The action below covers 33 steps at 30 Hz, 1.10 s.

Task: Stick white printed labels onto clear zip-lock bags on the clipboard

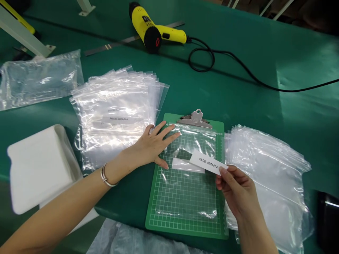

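A green-matted workbench (251,123) with pale metal frame struts (21,33) runs across the view.

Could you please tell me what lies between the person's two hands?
In the head view, a clear zip bag on a green clipboard, with a white strip.

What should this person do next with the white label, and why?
Probably lower the white label onto the clear zip bag on the green clipboard and smooth it down. The right hand pinches the label just above the bag, the left hand presses the bag flat, and the top bag of the stack on the left carries a similar label.
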Each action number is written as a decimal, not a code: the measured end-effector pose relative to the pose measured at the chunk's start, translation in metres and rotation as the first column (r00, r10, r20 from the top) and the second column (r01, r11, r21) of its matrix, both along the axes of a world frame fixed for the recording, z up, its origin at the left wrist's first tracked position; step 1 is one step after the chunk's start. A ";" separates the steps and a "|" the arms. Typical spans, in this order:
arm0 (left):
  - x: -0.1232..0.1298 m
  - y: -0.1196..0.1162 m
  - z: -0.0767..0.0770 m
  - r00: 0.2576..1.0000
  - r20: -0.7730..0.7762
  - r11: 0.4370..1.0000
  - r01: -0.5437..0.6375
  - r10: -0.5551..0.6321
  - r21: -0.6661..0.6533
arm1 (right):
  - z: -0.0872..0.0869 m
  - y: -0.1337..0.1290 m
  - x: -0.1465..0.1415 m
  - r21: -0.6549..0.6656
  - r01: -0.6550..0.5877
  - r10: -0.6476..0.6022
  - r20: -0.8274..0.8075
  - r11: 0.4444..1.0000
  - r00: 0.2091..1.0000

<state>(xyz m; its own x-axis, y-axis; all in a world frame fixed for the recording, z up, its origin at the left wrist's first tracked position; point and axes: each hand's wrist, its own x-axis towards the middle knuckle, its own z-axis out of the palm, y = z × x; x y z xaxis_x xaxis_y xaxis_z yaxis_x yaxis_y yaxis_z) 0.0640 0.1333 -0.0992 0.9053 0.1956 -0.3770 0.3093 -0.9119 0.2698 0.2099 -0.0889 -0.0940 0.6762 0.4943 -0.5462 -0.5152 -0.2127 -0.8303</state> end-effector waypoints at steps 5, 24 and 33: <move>0.001 0.000 0.001 0.999 -0.032 1.000 -0.015 0.014 -0.015 | -0.003 0.007 0.003 -0.125 -0.272 0.281 0.060 0.954 0.958; 0.004 0.000 0.004 0.999 -0.052 0.999 -0.012 0.010 -0.052 | -0.007 0.013 -0.001 -0.244 -0.264 0.292 0.089 0.933 0.952; 0.002 0.000 0.004 0.999 -0.049 0.999 -0.012 0.010 -0.048 | -0.007 0.013 -0.002 -0.244 -0.255 0.284 0.092 0.936 0.954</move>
